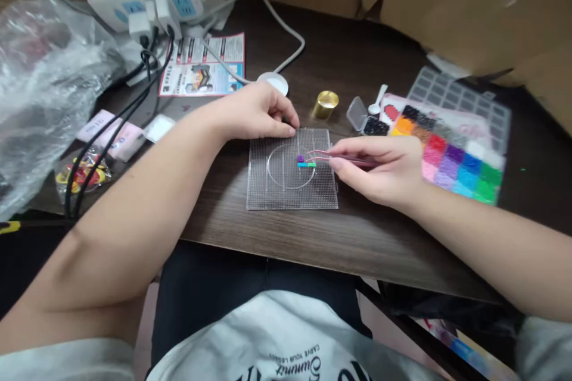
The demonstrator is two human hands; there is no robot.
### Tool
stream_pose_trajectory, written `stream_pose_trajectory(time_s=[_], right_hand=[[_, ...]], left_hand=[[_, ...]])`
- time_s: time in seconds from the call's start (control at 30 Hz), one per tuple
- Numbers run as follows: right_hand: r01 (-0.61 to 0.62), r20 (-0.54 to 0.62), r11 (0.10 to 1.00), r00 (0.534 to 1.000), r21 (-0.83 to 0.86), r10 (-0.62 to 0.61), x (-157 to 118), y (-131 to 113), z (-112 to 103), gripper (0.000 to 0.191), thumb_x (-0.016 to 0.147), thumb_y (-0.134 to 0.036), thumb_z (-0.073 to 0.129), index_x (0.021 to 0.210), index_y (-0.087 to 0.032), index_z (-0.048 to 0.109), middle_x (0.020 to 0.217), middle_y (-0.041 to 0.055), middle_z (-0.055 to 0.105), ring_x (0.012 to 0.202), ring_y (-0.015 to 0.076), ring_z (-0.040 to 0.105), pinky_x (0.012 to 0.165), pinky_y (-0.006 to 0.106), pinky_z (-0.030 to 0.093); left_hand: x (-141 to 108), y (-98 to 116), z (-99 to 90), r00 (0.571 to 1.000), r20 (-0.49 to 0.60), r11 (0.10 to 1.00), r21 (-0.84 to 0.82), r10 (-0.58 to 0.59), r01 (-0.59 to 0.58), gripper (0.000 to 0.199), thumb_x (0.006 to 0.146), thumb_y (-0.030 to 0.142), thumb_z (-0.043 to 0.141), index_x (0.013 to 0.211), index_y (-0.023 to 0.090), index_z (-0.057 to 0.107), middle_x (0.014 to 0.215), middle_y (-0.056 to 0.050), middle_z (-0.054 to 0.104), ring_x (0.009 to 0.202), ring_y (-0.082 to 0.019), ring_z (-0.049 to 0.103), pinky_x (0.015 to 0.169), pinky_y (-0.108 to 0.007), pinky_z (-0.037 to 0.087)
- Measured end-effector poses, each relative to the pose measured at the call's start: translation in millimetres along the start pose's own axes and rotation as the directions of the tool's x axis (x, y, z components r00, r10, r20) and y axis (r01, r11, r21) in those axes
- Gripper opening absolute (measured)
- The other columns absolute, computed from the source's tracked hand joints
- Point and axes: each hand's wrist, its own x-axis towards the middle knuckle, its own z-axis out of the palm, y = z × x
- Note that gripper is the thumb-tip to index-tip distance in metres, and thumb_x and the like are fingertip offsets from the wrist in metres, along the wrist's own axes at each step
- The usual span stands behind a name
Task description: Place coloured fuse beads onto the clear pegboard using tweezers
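Observation:
A clear square pegboard with a round outline lies near the table's front edge. Purple beads, blue beads and green beads sit on it, right of centre. Pink tweezers are pinched in my right hand, their tips over the board beside the beads. My left hand rests at the board's top edge, thumb and forefinger close together; whether anything is between them is too small to tell.
A sorted bead tray, an empty divided case, a gold cup and a small box of black beads stand right. Leftward are a power strip, cables, a leaflet and plastic bags. Cardboard borders the back.

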Motion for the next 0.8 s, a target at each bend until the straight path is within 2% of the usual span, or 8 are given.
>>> stream_pose_trajectory(time_s=[0.1,0.2,0.4,0.57,0.8], right_hand=[[-0.028,0.047,0.999,0.998,0.015,0.027,2,-1,-9,0.004,0.090,-0.029,0.091,0.090,-0.028,0.094,0.082,0.0026,0.085,0.061,0.0173,0.073,0.057,0.032,0.064],[-0.042,0.085,0.997,0.996,0.068,0.036,7,1,-12,0.011,0.092,-0.025,0.087,0.089,-0.031,0.095,0.076,0.0010,0.083,0.058,0.0162,0.070,0.053,0.031,0.058],[-0.055,0.232,0.998,0.972,0.029,0.047,14,9,-16,0.013,0.097,-0.034,0.085,0.094,-0.030,0.097,0.078,0.0035,0.083,0.062,0.0169,0.067,0.053,0.032,0.052],[-0.135,0.266,0.990,0.957,0.042,0.119,16,11,-19,0.015,0.094,-0.041,0.089,0.092,-0.028,0.096,0.070,0.0022,0.077,0.051,0.0123,0.056,0.043,0.028,0.043],[-0.147,0.266,0.988,0.955,0.038,0.132,17,13,-20,0.009,0.089,-0.032,0.088,0.092,-0.027,0.096,0.065,-0.0004,0.075,0.045,0.0103,0.053,0.040,0.026,0.042]], left_hand=[[0,-1,-7.1,0.999,0.020,0.998,0.024,-0.050,0.050,0.019,0.088,0.025,0.088,0.105,0.017,0.091,0.064,0.003,0.059,0.059,-0.008,0.050,0.067,-0.027,0.033],[0,-1,-10.9,0.993,0.060,0.995,0.013,-0.104,0.103,0.023,0.090,0.028,0.087,0.110,0.018,0.090,0.065,0.003,0.058,0.059,-0.008,0.048,0.068,-0.028,0.032],[2,-3,-10.7,0.988,0.081,0.990,-0.043,-0.128,0.132,0.020,0.087,0.027,0.089,0.105,0.018,0.088,0.063,0.002,0.059,0.056,-0.010,0.049,0.065,-0.031,0.031],[2,-2,-11.1,0.990,0.089,0.991,-0.078,-0.105,0.112,0.020,0.086,0.022,0.089,0.105,0.017,0.088,0.062,0.002,0.058,0.056,-0.011,0.050,0.064,-0.031,0.032],[-2,1,-8.5,0.995,0.054,0.991,-0.100,-0.079,0.084,0.015,0.085,0.018,0.088,0.100,0.015,0.088,0.062,0.002,0.060,0.058,-0.011,0.049,0.063,-0.031,0.034]])
